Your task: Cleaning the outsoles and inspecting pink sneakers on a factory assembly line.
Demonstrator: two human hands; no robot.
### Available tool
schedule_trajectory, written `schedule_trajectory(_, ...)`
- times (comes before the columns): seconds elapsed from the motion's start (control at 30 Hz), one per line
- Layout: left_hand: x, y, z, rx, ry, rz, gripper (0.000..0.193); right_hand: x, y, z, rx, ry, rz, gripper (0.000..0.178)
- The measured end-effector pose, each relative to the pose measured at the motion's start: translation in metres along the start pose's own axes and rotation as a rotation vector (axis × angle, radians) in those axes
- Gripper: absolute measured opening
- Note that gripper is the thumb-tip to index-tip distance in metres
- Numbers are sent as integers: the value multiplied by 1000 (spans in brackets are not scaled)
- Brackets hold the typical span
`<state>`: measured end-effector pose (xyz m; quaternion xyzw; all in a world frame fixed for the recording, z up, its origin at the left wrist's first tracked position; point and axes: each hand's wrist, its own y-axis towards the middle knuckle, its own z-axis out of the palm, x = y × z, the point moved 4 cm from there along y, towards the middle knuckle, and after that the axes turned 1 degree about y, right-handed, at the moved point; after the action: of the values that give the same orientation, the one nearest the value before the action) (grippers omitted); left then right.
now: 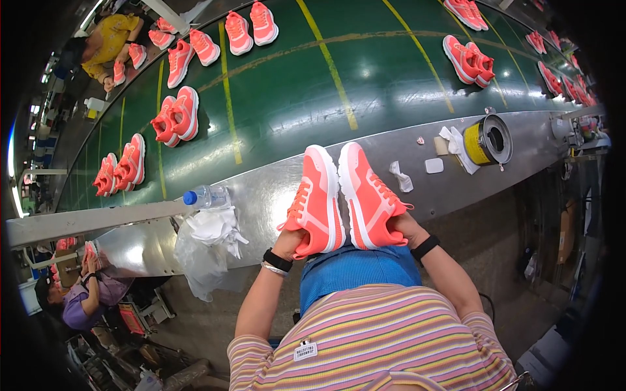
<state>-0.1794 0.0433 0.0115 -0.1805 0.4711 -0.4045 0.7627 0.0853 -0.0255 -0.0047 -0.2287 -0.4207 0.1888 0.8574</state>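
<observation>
Two coral-pink sneakers with white soles are held side by side in front of me, toes pointing away and soles turned toward each other. My left hand [287, 243] is closed on the left sneaker [313, 205] at its heel opening, the fingers mostly hidden in the shoe. In the same way my right hand [409, 229] grips the right sneaker [373, 199] by its opening, its fingers largely out of sight. Both toes reach over the metal ledge [267, 189], close to the green conveyor belt [274, 98].
More coral sneakers [184, 115] stand in pairs on the belt. On the ledge are a blue-capped bottle [207, 197], white paper [218, 228] over a plastic bag, and a yellow-and-black tin [488, 140]. Co-workers handle shoes at the far left [112, 40] and near left [91, 293].
</observation>
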Motion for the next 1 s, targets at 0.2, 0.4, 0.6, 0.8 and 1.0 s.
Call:
schedule_trajectory(0.2,-8,-10,-23,0,295,190,23,23,-6,19,67,-65,-38,44)
schedule_trajectory(0.4,-36,-24,-4,24,442,445,18,37,-10,21,105,-207,-115,41)
schedule_trajectory(0.6,-7,3,-58,-344,603,249,30,5,8,11,-10,87,-13,34)
schedule_trajectory(0.8,-26,-31,-57,-398,1060,419,72,13,2,24,-116,250,-17,26)
schedule_trajectory(1.0,-139,-73,98,-204,1002,713,78,51,7,33,190,-235,86,34)
